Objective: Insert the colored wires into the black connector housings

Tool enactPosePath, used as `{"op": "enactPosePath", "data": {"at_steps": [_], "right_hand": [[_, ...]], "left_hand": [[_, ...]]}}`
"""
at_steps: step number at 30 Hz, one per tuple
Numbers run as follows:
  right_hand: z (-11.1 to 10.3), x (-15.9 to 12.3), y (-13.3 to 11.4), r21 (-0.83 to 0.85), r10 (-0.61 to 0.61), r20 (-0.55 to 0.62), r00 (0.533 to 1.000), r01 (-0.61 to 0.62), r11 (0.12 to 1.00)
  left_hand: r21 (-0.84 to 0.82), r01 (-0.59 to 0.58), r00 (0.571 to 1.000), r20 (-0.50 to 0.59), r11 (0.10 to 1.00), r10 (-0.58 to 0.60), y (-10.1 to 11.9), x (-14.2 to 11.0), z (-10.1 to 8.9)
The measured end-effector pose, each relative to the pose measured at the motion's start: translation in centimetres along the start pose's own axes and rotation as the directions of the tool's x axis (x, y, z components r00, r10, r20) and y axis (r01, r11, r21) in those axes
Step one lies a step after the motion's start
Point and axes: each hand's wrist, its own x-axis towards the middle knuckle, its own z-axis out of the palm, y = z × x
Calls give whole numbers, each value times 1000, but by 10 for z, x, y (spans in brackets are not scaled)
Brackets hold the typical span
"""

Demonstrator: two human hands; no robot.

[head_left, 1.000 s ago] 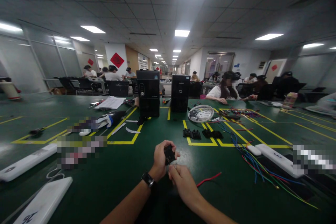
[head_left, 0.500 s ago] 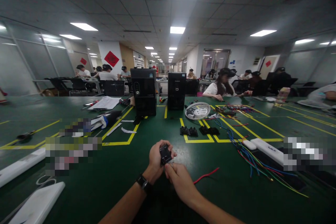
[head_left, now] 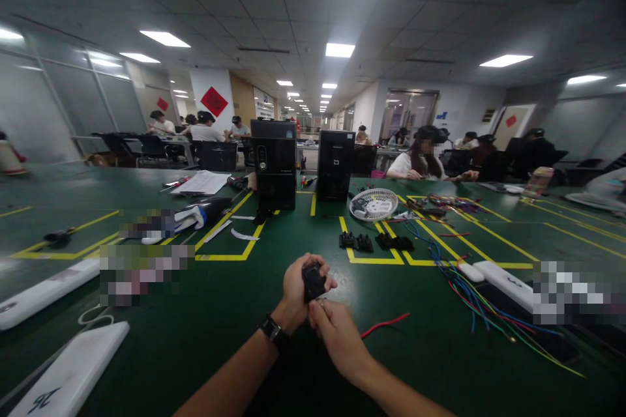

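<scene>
In the head view, a small black plastic part [head_left: 313, 281] sits in my left hand [head_left: 293, 290], whose fingers are wrapped round it. My right hand [head_left: 340, 335] is closed in a pinch at the part's lower edge. What lies between its thumb and finger is too small to make out. A red wire [head_left: 385, 324] runs out to the right from behind my right hand; whether that hand holds it is hidden. Farther up the table lie similar black plastic parts [head_left: 356, 242], with more dark ones [head_left: 395, 243] beside them.
Two black computer towers [head_left: 274, 172] stand ahead on the green table. Near them is a white round basket [head_left: 373, 204]. Loose coloured wires [head_left: 462, 293] and a white power strip [head_left: 506, 285] lie right. White boxes [head_left: 73, 371] and papers [head_left: 201, 183] are left. A person [head_left: 420, 159] sits across.
The whole view shifts a little as the head moves. Within my left hand the black part has turned slightly back and forth. My right hand keeps its pinch at the part's lower edge.
</scene>
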Motion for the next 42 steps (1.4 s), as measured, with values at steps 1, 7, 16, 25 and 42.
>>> {"op": "enactPosePath", "data": {"at_steps": [1, 7, 16, 25, 42], "right_hand": [[3, 1, 1, 13, 14, 8, 1000, -14, 1000], [14, 5, 7, 46, 85, -76, 993, -82, 996], [-7, 3, 4, 108, 41, 13, 999, -42, 993], [-1, 6, 4, 89, 84, -78, 993, -77, 993], [-19, 9, 7, 271, 120, 43, 992, -127, 954]], "left_hand": [[-12, 5, 1000, -1, 1000, -5, -1, 1, -1], [67, -117, 990, -70, 991, 121, -14, 11, -10], [-50, 6, 998, -67, 999, -9, -10, 7, -11], [-18, -79, 993, -85, 997, 77, -17, 16, -8], [7, -90, 992, -87, 996, 90, 10, 19, -27]]}}
